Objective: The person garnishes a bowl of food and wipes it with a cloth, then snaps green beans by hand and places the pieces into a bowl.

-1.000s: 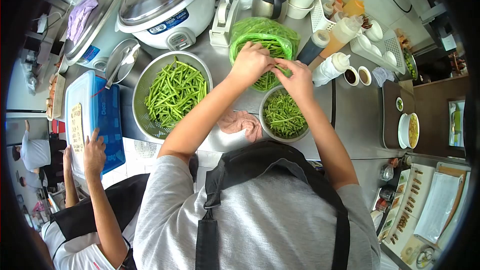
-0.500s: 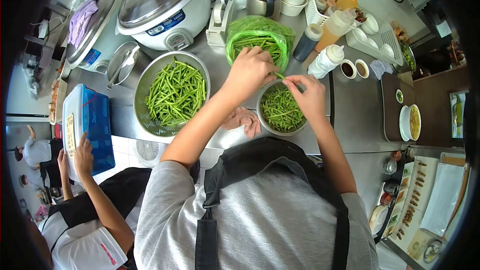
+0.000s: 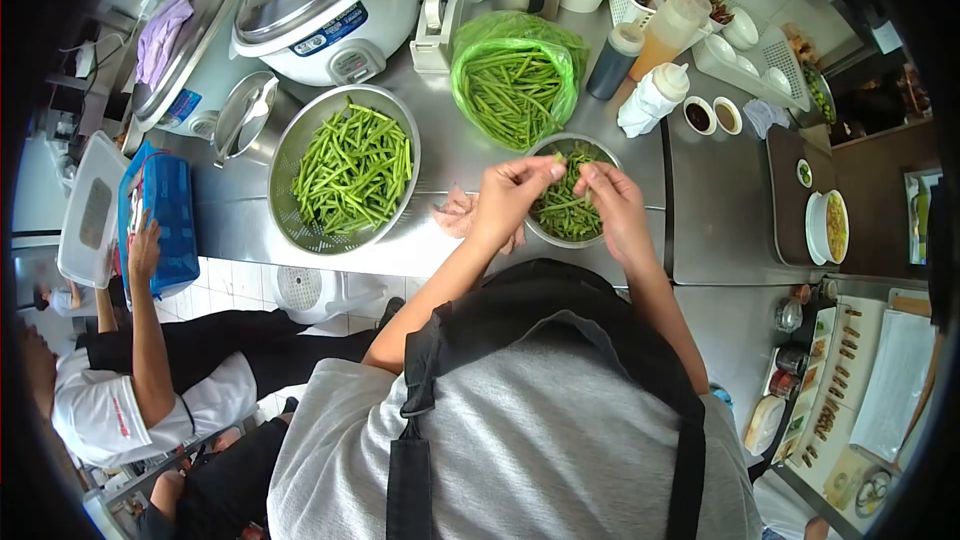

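Observation:
My left hand (image 3: 515,198) is closed in a pinch on a green bean piece, above the left rim of a metal bowl (image 3: 570,202) of cut beans. Close to its right, over the same bowl, my right hand (image 3: 615,205) is pinched too; what its fingertips hold is too small to make out. Behind the bowl sits an open green plastic bag (image 3: 516,80) full of long beans. A perforated metal colander (image 3: 345,168) of beans stands to the left. A pink cloth (image 3: 457,214) lies partly behind my left hand.
Rice cookers (image 3: 330,15) and a metal pot (image 3: 250,120) stand at the back left. Squeeze bottles (image 3: 652,100), sauce cups (image 3: 727,116) and a tray (image 3: 790,190) with a soup bowl are on the right. At far left, a co-worker's hand touches a blue container (image 3: 160,220).
Both hands have come down from near the bag to over the metal bowl. The co-worker has shifted, and the blue container's lid is now lifted off to its left.

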`<state>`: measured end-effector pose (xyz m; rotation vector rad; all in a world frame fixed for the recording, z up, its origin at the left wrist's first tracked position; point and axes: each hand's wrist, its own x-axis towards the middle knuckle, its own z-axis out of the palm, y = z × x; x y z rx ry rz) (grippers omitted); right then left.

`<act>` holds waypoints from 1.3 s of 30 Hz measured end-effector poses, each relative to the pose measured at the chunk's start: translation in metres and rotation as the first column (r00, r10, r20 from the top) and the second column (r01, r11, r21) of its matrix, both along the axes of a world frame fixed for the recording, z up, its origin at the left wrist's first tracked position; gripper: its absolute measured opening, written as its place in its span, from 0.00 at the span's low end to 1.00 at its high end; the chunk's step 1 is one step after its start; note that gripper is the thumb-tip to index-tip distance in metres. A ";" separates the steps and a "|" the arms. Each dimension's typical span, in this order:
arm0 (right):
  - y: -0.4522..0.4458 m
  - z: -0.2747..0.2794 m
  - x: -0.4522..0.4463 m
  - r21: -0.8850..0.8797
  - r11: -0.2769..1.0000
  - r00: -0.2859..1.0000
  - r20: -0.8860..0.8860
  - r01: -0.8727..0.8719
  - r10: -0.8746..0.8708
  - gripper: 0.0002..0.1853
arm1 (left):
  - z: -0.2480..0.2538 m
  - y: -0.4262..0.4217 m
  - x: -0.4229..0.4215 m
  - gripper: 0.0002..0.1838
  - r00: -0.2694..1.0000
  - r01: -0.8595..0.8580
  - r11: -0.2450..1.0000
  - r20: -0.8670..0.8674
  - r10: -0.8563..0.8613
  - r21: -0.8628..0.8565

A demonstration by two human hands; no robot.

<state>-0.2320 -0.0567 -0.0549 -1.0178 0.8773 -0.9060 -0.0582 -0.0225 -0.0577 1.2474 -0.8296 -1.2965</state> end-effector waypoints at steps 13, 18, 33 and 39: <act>0.000 0.015 0.014 -0.006 0.982 0.976 -0.105 -0.190 0.188 0.10 | 0.007 -0.012 0.003 0.09 0.968 -0.024 0.997 -0.251 0.005 -0.073; -0.007 0.000 0.012 0.381 0.909 0.884 0.467 -0.166 -0.034 0.11 | 0.008 -0.002 0.012 0.06 0.985 -0.068 0.988 -0.165 0.044 -0.142; -0.106 -0.004 0.048 -0.561 0.739 0.573 -0.766 -0.374 -0.291 0.15 | 0.046 0.046 0.188 0.28 0.007 -0.440 0.838 0.933 0.361 -0.321; -0.141 -0.028 0.067 -0.502 0.711 0.475 -0.840 -0.492 -0.264 0.09 | 0.046 0.005 0.117 0.21 0.343 -0.206 0.890 0.822 0.454 -0.406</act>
